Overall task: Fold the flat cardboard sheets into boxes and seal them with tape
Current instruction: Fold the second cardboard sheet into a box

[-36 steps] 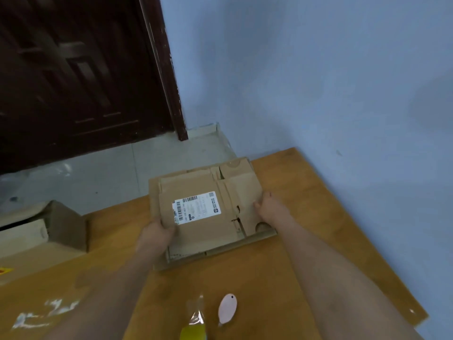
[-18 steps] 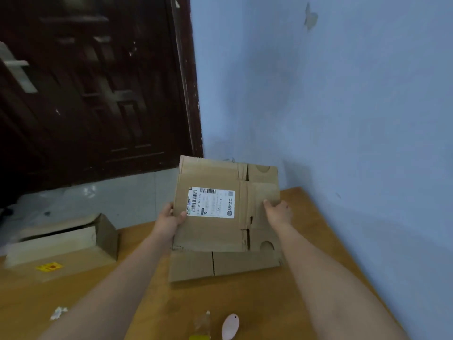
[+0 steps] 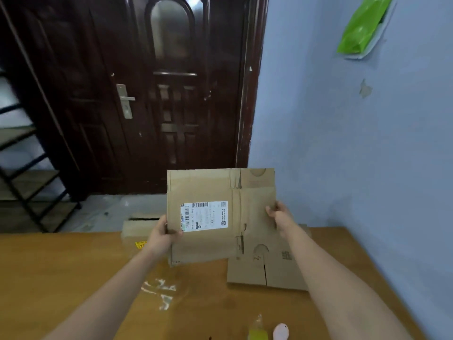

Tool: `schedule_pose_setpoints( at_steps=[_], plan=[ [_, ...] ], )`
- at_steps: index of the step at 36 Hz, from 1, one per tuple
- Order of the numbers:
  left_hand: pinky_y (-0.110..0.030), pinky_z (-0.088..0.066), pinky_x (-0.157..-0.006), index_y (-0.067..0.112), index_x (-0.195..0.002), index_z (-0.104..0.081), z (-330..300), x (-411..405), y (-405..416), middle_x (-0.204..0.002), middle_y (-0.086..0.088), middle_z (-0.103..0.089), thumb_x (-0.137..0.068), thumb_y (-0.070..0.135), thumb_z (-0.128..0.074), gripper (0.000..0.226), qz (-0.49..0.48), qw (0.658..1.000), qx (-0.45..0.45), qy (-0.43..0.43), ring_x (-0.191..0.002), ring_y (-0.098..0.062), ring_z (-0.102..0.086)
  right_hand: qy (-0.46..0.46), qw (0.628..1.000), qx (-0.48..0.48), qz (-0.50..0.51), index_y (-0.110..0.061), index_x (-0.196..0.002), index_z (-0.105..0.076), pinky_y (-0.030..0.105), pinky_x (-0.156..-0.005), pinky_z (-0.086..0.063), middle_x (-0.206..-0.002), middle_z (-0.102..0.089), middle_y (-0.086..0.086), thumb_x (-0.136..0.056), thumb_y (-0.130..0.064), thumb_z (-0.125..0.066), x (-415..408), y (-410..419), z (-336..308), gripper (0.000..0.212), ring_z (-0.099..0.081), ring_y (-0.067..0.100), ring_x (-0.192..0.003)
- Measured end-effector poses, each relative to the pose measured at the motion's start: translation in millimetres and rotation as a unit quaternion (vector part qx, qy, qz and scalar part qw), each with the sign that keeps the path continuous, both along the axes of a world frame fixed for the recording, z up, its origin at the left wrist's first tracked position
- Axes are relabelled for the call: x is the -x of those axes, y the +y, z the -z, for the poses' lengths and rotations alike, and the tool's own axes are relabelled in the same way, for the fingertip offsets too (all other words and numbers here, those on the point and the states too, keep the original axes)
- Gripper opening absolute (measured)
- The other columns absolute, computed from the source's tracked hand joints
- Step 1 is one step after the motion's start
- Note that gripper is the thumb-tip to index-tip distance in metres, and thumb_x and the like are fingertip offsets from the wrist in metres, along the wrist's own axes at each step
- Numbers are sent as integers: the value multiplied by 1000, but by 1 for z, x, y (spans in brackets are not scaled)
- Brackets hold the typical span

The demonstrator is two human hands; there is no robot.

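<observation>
Gripping the flat cardboard sheet [image 3: 208, 217] by its side edges, left hand [image 3: 163, 233] and right hand [image 3: 279, 217] curl their fingers round it and hold it upright above the surface [image 3: 73, 278], likely to open it into a box, clear of another sheet [image 3: 269, 271] lying flat below

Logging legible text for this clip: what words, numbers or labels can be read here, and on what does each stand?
White shipping label on the flattened cardboard box that the hands hold: barcodes and print, too blurred to read.
Dark printed marks on the flat cardboard sheet on the table: too blurred to read.
Yellow sticker on the cardboard box behind the left hand: unreadable.
No text can be quoted.
</observation>
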State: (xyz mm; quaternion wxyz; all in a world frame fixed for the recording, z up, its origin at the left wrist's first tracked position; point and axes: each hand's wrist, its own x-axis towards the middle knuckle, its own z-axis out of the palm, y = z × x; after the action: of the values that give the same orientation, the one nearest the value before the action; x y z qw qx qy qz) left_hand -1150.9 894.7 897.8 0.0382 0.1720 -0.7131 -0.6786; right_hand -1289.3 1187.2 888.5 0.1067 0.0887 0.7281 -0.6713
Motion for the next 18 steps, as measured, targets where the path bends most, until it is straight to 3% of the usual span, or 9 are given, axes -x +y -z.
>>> schedule_pose_setpoints(
  at_steps=[2,4,9,11,13,18],
  plan=[
    [-28,-47,-77,26,-102,-55,5,-21,-23,-101,6,-64,-80,-21,-53,52,8,1000,13,-15,-97,-15,-57,2,999,13,-33,-7,-132,-45,42,-98,-43,-129,-52,8,-95,-11,-52,-15,-21,5,38,-49,27,-118],
    [-24,-48,-66,26,-100,-56,14,-40,-44,-98,5,-66,-77,-26,-50,57,7,1000,14,-18,-92,-15,-59,2,998,20,-59,-7,-130,-46,40,-94,-44,-125,-54,7,-95,-9,-51,-31,-38,13,36,-50,25,-115],
    [-12,-45,-50,13,-96,-59,36,-75,-81,-73,11,-70,-70,-34,-45,55,-20,999,-10,-26,-71,-7,-60,-35,997,13,-73,-21,-109,-56,41,-97,-45,-122,-58,3,-95,-8,-52,-70,-76,41,20,-54,24,-113],
    [-13,-48,-52,11,-99,-59,47,-85,-93,-82,6,-70,-70,-32,-48,54,-23,999,-20,-31,-77,-13,-61,-38,996,-5,-79,-22,-102,-57,42,-98,-45,-122,-59,6,-95,-7,-51,-85,-90,51,18,-55,25,-113],
    [-15,-49,-54,11,-104,-58,57,-95,-103,-92,-1,-67,-71,-30,-50,53,-29,999,-27,-37,-81,-16,-61,-43,996,-11,-77,-20,-108,-56,45,-101,-44,-126,-58,7,-95,-6,-50,-100,-102,61,19,-54,27,-116],
    [-18,-51,-58,19,-99,-61,75,-118,-124,-94,0,-68,-74,-25,-55,50,-40,997,-40,-44,-84,-17,-62,-94,994,15,-45,-17,-131,-43,46,-99,-43,-130,-52,4,-95,-2,-47,-133,-127,83,39,-49,26,-117]
  ],
)
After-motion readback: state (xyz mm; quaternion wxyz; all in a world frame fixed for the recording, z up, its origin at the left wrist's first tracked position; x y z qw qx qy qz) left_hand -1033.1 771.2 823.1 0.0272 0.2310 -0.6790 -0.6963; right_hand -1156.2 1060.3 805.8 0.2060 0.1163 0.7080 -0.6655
